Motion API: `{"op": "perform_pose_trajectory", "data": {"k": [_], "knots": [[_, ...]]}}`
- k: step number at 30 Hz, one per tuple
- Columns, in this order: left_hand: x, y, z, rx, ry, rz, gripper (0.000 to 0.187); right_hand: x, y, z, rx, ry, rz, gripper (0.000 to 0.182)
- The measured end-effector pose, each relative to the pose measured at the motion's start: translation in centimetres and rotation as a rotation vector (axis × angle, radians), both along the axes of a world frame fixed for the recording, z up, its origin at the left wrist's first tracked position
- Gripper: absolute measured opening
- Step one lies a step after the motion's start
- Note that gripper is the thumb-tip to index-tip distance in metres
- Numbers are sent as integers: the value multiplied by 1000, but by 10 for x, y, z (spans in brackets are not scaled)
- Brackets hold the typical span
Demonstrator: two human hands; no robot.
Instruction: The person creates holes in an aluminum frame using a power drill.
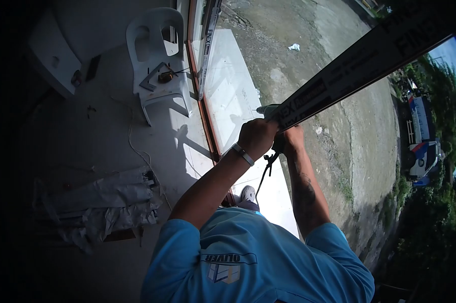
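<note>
A long dark bar with printed protective film (334,83) crosses the upper right, its lower end meeting both hands. My left hand (257,137), with a metal-banded watch at the wrist, is closed beside that end; what its fingers hold is hidden. Behind the bar's end, my right hand (292,139) is closed round the handle of a green power tool, which the bar partly covers. The tool's body (269,108) shows just above my left hand, with a thin bit pointing left. A black cord (262,181) hangs below the hands.
A frame track (207,126) runs along the floor edge, left of the hands. On the left, a white plastic chair (159,98) bears an angle tool and a tape measure (165,77). Crumpled sheeting (111,202) lies lower left. A parked vehicle (422,156) stands far right.
</note>
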State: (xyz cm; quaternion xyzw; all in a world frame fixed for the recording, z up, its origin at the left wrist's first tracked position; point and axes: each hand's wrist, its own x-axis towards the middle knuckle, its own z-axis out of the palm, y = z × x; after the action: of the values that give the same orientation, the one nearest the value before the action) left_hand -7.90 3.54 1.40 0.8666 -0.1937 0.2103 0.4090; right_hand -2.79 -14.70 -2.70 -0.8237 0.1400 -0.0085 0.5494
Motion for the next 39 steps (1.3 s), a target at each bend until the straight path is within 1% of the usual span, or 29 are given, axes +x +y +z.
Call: {"op": "perform_pose_trajectory", "data": {"k": [1, 2, 3, 5, 6, 7, 9, 12, 15, 16, 18, 22, 24, 25, 27, 28, 29, 31, 33, 35, 36, 37, 39], "knots": [[-1, -1, 1, -13, 14, 7, 5, 6, 3, 0, -321, -71, 66, 54], [-4, -2, 2, -30, 25, 18, 4, 6, 2, 6, -507, -139, 275, 50], [-5, -2, 1, -31, 32, 41, 4, 9, 3, 1, -505, -137, 299, 50], [-3, -3, 2, -55, 71, 48, 3, 21, -1, -17, -339, -203, 377, 43], [-2, -4, 2, -73, 82, 49, 4, 26, -5, -26, -319, -217, 416, 41], [-3, -4, 2, -75, 81, 65, 4, 25, -6, -27, -318, -219, 432, 41], [-5, -6, 1, -80, 80, 81, 4, 22, -10, -30, -357, -319, 490, 38], [-6, -12, -6, -108, 57, 98, 3, 19, -6, -16, -422, -357, 515, 35], [-10, -16, -4, -137, 61, 134, 2, 22, -7, -18, -479, -306, 528, 34], [-11, -17, -4, -137, 62, 137, 2, 26, -10, -26, -478, -306, 531, 34], [-11, -22, -5, -153, 44, 183, 1, 35, -18, -51, -244, -279, 474, 34], [-13, -33, -3, -192, 92, 273, 3, 20, -4, -18, -345, -363, 488, 34], [-7, -34, -6, -194, 151, 344, 7, 15, 0, -6, -490, -371, 497, 35], [-11, -31, -5, -200, 139, 353, 7, 12, 3, -5, -494, -384, 505, 35], [-20, -23, 4, -261, 134, 224, 8, 15, 7, -7, -273, -331, 396, 37], [-29, -20, 8, -339, 88, 167, 9, 15, 9, -6, -288, -375, 359, 39], [-29, -19, 7, -341, 82, 180, 9, 16, 11, -4, -287, -381, 372, 39], [-31, -16, 1, -343, -8, 127, 11, 12, 12, -2, 33, -107, 311, 41], [-24, -12, -3, -294, -10, 141, 10, 17, 10, -12, 28, -135, 293, 42], [-17, -6, -7, -24, 2, 98, 8, 22, 1, -21, 19, -163, 270, 42], [-13, -2, -9, -2, -89, 66, 7, 26, -2, -24, -66, -167, 310, 44], [-10, 0, -7, -1, -91, 73, 7, 29, -4, -28, -149, -171, 350, 45], [-7, 5, -1, 104, -108, 38, 10, 40, -12, -47, -162, -166, 358, 47]]}}
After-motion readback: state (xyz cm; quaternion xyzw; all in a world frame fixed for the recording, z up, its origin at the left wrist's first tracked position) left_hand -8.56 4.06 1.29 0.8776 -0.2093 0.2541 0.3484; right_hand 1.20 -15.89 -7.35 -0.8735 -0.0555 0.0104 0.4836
